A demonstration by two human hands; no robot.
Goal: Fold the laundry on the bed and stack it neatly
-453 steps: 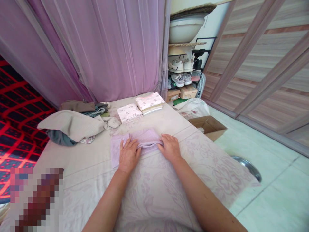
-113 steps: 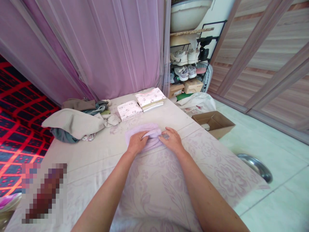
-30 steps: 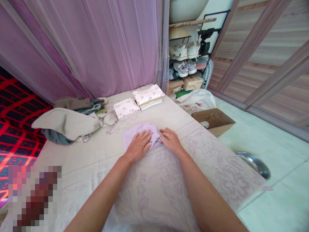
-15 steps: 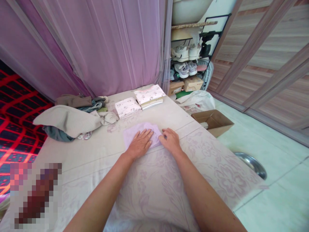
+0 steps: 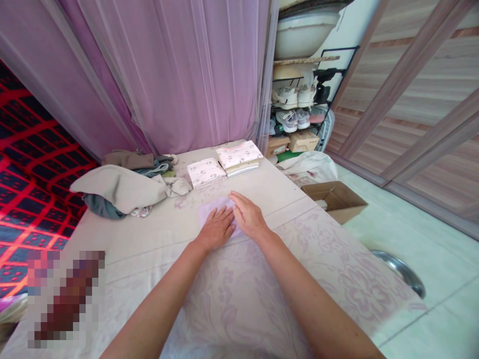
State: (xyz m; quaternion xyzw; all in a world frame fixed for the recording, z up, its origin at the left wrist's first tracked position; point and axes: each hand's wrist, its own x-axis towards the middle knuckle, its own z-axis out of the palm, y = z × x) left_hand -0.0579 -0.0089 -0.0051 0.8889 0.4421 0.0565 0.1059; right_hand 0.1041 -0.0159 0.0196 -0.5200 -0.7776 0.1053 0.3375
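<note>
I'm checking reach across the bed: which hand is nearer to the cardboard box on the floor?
Right. The right hand lies flat on the folded lilac cloth, on the side toward the cardboard box; the left hand lies beside it, farther from the box.

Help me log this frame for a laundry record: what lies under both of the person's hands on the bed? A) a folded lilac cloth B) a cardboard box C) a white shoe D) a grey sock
A: the left hand and the right hand both press flat on a small folded lilac cloth that lies on the bedsheet.
</note>
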